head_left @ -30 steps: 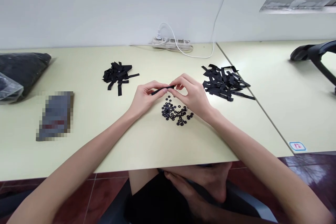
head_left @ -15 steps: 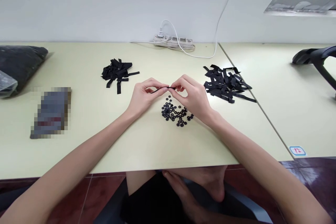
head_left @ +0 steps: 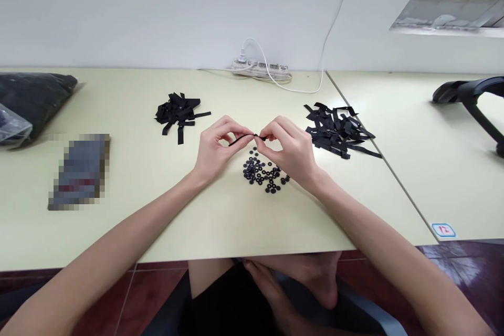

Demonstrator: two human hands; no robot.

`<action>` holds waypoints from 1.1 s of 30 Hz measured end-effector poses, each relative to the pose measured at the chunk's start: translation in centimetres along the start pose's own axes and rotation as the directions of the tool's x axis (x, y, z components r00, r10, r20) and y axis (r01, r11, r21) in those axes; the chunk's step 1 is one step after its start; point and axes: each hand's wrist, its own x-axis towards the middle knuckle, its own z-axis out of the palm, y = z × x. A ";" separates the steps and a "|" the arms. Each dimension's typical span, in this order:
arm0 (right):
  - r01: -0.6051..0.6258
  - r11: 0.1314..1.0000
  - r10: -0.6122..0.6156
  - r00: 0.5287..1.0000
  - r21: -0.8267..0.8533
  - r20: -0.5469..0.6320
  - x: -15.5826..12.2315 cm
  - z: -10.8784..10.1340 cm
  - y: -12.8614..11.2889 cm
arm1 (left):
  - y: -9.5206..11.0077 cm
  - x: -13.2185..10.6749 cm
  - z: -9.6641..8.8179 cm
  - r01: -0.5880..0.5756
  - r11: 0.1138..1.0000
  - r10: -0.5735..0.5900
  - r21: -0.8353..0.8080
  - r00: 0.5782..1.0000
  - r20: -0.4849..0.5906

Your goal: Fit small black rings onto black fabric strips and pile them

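Between my two hands a short black fabric strip (head_left: 238,140) is held above the table. My left hand (head_left: 220,144) pinches it with thumb and forefinger, its tail lying across the palm side. The fingertips of my right hand (head_left: 290,148) pinch the strip's other end, close to the left fingertips. A small dark round piece shows at the strip between the fingertips, too small to make out clearly. Just below the hands lies a scatter of small black snap-button discs (head_left: 260,172). One pile of black strips (head_left: 179,110) is at the left, and a larger strip pile (head_left: 340,128) is at the right.
A black bag (head_left: 35,102) with clear plastic sits at the far left, near a pixelated grey item (head_left: 81,173). Against the wall lies a power strip (head_left: 262,69) with a white cable (head_left: 325,52). A black curved object (head_left: 468,94) stands at the right, beyond the table seam.
My fingertips have drawn slightly apart, and a small dark round piece now shows between them on the strip. The whole view has shifted slightly.
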 end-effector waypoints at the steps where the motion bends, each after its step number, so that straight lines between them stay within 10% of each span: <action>1: 0.024 0.999 -0.025 1.000 -0.028 -0.015 0.1 0.0 0.0 | 0.1 0.0 0.0 -0.035 0.999 0.035 0.004 0.999 -0.012; 8: 0.189 0.970 -0.210 0.969 -0.155 -0.131 0.5 -0.3 0.1 | 0.8 -0.1 0.2 -0.281 0.953 0.291 0.114 0.953 -0.086; 17: 0.294 0.934 -0.319 0.942 -0.203 -0.102 0.8 -0.7 1.1 | 0.7 0.1 0.0 -0.242 0.966 0.244 0.094 0.970 -0.007; 27: -0.143 0.929 0.144 0.989 0.342 0.023 -0.1 -0.2 -0.1 | 1.0 -0.1 -0.1 -0.018 0.999 0.017 0.032 1.000 0.016; 33: -0.235 0.863 0.219 0.972 0.448 0.087 0.2 -0.3 -0.4 | 0.8 0.2 0.0 0.171 0.981 -0.165 -0.096 0.984 0.068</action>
